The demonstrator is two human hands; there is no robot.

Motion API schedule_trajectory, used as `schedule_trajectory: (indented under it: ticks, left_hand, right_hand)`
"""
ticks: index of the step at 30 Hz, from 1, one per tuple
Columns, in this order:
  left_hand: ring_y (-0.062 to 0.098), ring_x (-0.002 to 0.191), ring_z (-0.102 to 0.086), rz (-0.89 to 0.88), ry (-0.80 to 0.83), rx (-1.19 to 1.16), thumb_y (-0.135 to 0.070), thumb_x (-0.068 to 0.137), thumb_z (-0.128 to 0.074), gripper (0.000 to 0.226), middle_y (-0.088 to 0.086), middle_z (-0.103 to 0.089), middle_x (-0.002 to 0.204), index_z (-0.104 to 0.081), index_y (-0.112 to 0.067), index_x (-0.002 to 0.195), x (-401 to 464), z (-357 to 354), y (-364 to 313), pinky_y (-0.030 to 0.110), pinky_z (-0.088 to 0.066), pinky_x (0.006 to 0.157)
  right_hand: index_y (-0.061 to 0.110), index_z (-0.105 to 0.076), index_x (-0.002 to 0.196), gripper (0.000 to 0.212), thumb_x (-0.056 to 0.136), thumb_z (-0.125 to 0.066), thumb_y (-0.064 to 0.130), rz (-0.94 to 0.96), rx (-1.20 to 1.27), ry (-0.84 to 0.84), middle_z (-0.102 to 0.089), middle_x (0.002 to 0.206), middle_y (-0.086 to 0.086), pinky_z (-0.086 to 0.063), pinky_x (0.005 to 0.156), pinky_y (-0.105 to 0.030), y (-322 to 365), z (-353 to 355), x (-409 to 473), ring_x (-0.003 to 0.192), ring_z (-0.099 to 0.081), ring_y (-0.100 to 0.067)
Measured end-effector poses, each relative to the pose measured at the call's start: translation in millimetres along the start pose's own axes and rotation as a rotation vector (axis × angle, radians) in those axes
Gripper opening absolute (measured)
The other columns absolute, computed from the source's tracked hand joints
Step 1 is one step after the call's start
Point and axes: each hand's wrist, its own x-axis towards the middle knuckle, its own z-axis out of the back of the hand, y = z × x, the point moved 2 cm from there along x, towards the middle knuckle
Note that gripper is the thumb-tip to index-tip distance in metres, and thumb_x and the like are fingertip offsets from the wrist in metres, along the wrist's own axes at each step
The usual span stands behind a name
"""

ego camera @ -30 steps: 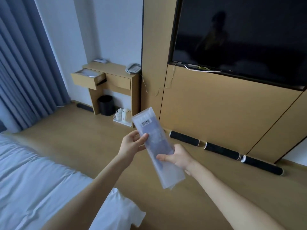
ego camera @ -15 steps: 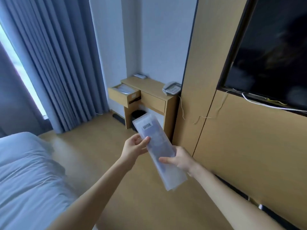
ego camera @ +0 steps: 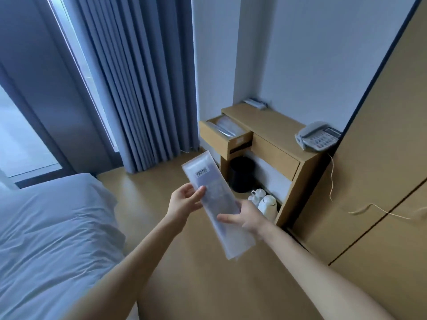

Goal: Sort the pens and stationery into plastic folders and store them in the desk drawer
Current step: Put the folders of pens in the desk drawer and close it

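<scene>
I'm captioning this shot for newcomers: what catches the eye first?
Both hands, left hand and right hand, grip a long clear plastic folder with a barcode label, mid-frame. Beyond it, the wooden desk's drawer stands open with plastic already inside. A white bed fills the lower left.

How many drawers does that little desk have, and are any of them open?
2. The left drawer is pulled open, with clear plastic folders lying inside. The right drawer beside it is shut. The desk shows no others from here.
</scene>
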Motion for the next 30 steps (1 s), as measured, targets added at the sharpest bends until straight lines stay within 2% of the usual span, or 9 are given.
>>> schedule_trajectory:
  ticks: [5,10,14,19,22,25,28,30]
  left_hand:
    - [0.018,0.087,-0.070,0.016,-0.004,-0.014,-0.018,0.089,-0.063,0.022,0.010,-0.072,0.098,-0.065,-0.003,0.105,113,2,-19,0.029,-0.057,0.074]
    - [0.021,0.090,-0.070,0.019,0.034,-0.018,-0.019,0.089,-0.063,0.019,0.009,-0.072,0.099,-0.065,-0.007,0.104,210,-9,-27,0.033,-0.057,0.079]
    - [0.020,0.091,-0.070,0.039,0.024,-0.033,-0.019,0.089,-0.063,0.017,0.007,-0.073,0.098,-0.066,-0.009,0.102,287,-15,-18,0.032,-0.057,0.078]
    - [0.019,0.094,-0.069,0.060,-0.005,-0.054,-0.020,0.089,-0.063,0.018,0.004,-0.073,0.100,-0.066,-0.010,0.104,390,-20,-18,0.029,-0.056,0.077]
    - [0.020,0.094,-0.069,0.072,-0.020,-0.045,-0.019,0.089,-0.062,0.017,0.003,-0.073,0.099,-0.066,-0.010,0.104,451,-22,-29,0.029,-0.056,0.077]
    - [0.019,0.093,-0.069,0.062,-0.023,-0.046,-0.018,0.089,-0.062,0.017,0.003,-0.073,0.097,-0.066,-0.010,0.104,510,-23,-43,0.027,-0.056,0.076]
    - [0.018,0.091,-0.070,0.069,-0.019,-0.035,-0.017,0.089,-0.062,0.017,0.002,-0.074,0.095,-0.065,-0.010,0.105,560,-22,-49,0.025,-0.055,0.073]
    - [0.018,0.091,-0.070,0.088,0.002,-0.024,-0.017,0.089,-0.062,0.019,0.004,-0.074,0.096,-0.065,-0.009,0.106,594,-21,-47,0.024,-0.055,0.072]
  right_hand:
    - [0.008,-0.065,0.106,0.035,0.074,-0.079,0.011,-0.019,0.033,-0.050,-0.071,0.106,-0.006,-0.054,0.087,-0.032,35,28,98,0.097,-0.068,-0.020]
    - [0.015,-0.067,0.099,0.028,0.074,-0.079,0.013,-0.043,0.036,-0.060,-0.073,0.098,0.000,-0.054,0.072,-0.022,52,66,178,0.088,-0.070,-0.013]
    - [0.011,-0.067,0.105,0.034,0.074,-0.080,0.015,-0.061,0.034,-0.048,-0.073,0.101,-0.003,-0.056,0.082,-0.033,52,94,251,0.091,-0.070,-0.019]
    - [0.007,-0.065,0.111,0.043,0.072,-0.082,0.017,-0.057,0.027,-0.011,-0.073,0.102,-0.003,-0.054,0.088,-0.038,60,132,360,0.093,-0.069,-0.019]
    - [0.011,-0.066,0.109,0.044,0.070,-0.083,0.019,-0.058,0.017,0.000,-0.073,0.101,-0.001,-0.054,0.089,-0.039,73,155,420,0.093,-0.069,-0.018]
    - [0.018,-0.067,0.105,0.039,0.070,-0.083,0.021,-0.038,0.004,0.008,-0.073,0.099,0.003,-0.054,0.087,-0.035,92,175,475,0.091,-0.069,-0.014]
    - [0.023,-0.064,0.099,0.032,0.073,-0.081,0.017,-0.037,0.020,0.016,-0.073,0.094,0.007,-0.055,0.075,-0.025,102,188,520,0.086,-0.069,-0.009]
    - [0.023,-0.064,0.098,0.029,0.074,-0.080,0.017,-0.048,0.017,0.006,-0.072,0.094,0.008,-0.053,0.074,-0.023,105,195,548,0.087,-0.069,-0.010]
